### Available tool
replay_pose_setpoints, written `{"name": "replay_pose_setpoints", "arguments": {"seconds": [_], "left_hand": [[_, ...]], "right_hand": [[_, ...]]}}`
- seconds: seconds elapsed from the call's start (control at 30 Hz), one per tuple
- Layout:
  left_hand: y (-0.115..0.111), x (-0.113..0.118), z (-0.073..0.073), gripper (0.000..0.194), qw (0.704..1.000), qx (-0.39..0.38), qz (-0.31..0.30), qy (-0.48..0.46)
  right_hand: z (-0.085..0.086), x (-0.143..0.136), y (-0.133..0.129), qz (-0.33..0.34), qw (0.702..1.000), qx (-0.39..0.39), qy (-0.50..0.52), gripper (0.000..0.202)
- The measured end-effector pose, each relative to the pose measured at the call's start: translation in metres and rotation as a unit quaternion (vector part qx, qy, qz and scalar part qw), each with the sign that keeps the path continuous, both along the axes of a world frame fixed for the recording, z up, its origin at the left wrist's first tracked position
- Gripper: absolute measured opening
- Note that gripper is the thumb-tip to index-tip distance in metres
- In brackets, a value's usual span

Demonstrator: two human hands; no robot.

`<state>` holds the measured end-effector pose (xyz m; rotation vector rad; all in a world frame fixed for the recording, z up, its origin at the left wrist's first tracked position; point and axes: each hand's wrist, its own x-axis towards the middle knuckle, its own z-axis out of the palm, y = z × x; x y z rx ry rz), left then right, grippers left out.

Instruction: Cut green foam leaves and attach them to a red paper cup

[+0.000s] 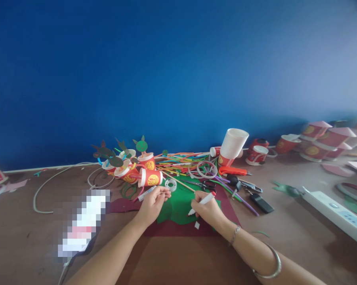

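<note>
My right hand [207, 206] grips a white marker [207, 198] with a red end, its tip low over the green paper [178, 204]. A thin stick [178, 180] runs from the upper left down to that hand. My left hand [153, 202] is at the left edge of the green paper, fingers curled beside a pale pen-like object [146, 193]; whether it holds anything is unclear. A tape roll [170, 185] lies just above the left hand. Dark red paper [230, 209] lies under the green sheet. Black-handled scissors [203, 185] rest near its top.
Red paper cups [150, 177] with decorations stand at the left back. Colored pipe cleaners [184, 159] pile behind the paper. Stacked cups [234, 143], an orange cutter [233, 170], keys [239, 187] and a power strip [333, 206] are rightward. A blurred-out bright device [84, 225] lies left.
</note>
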<state>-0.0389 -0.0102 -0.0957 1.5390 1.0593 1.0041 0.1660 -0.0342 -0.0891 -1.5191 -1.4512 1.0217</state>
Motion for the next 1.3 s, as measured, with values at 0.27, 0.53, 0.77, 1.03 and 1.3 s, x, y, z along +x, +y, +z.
{"name": "replay_pose_setpoints", "arguments": {"seconds": [0.27,0.53,0.77,1.03,1.3], "left_hand": [[-0.0013,0.0004,0.0013,0.025,1.000,-0.003,0.003,-0.005],[-0.0003,0.0004,0.0019,0.025,1.000,-0.002,0.001,0.000],[0.0002,0.0001,0.0008,0.025,1.000,-0.003,0.000,0.002],[0.0003,0.0001,0.0013,0.025,1.000,0.000,0.001,0.002],[-0.0003,0.0008,0.0020,0.026,1.000,0.000,0.005,0.005]], "right_hand": [[-0.0019,-0.0009,-0.0002,0.014,1.000,-0.011,-0.009,0.020],[-0.0031,-0.0003,0.0000,-0.003,1.000,0.004,-0.015,0.018],[0.0003,-0.0007,-0.0003,-0.017,1.000,0.007,-0.023,0.017],[-0.0027,-0.0002,0.0003,-0.008,1.000,0.001,-0.016,0.017],[-0.0046,-0.0008,-0.0003,-0.005,1.000,0.010,-0.016,0.018]]}}
